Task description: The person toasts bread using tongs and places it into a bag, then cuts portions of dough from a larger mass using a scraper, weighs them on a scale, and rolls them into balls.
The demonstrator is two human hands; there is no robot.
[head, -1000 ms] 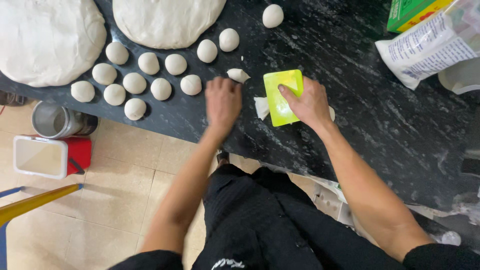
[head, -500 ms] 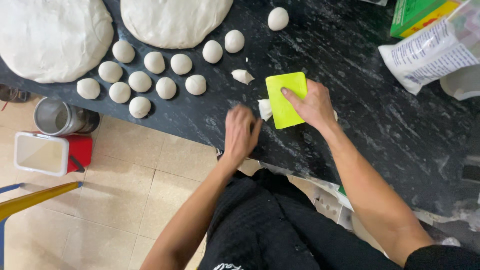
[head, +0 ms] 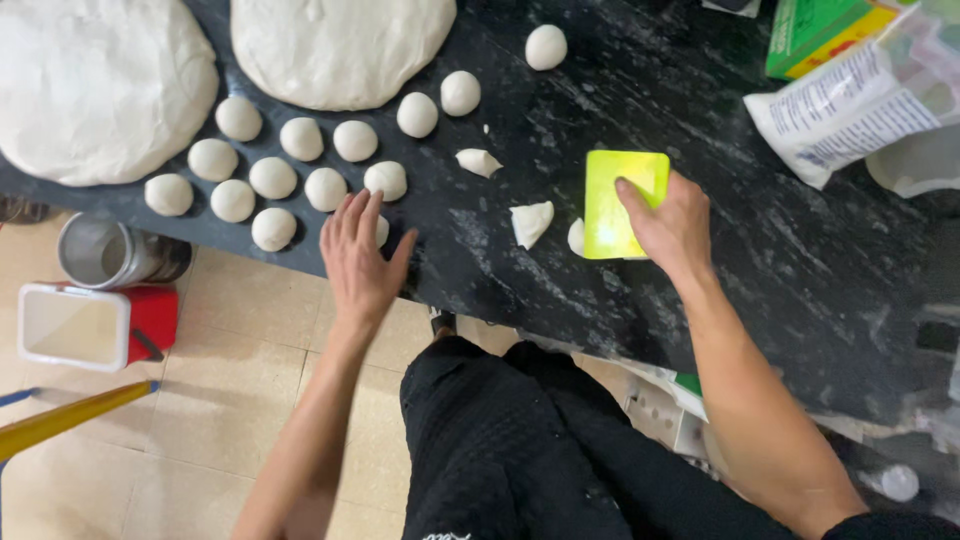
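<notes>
On the black marble counter [head: 760,260] (tan floor tiles below), your flat-open left hand [head: 360,262] covers a dough ball [head: 381,231]; your right hand [head: 672,222] presses a yellow-green scraper [head: 618,196]

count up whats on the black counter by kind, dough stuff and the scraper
large dough mounds: 2
small dough balls: 14, one partly under the left hand
cut dough scraps: 3
yellow-green scraper: 1, held by the right hand
total: 20
</notes>
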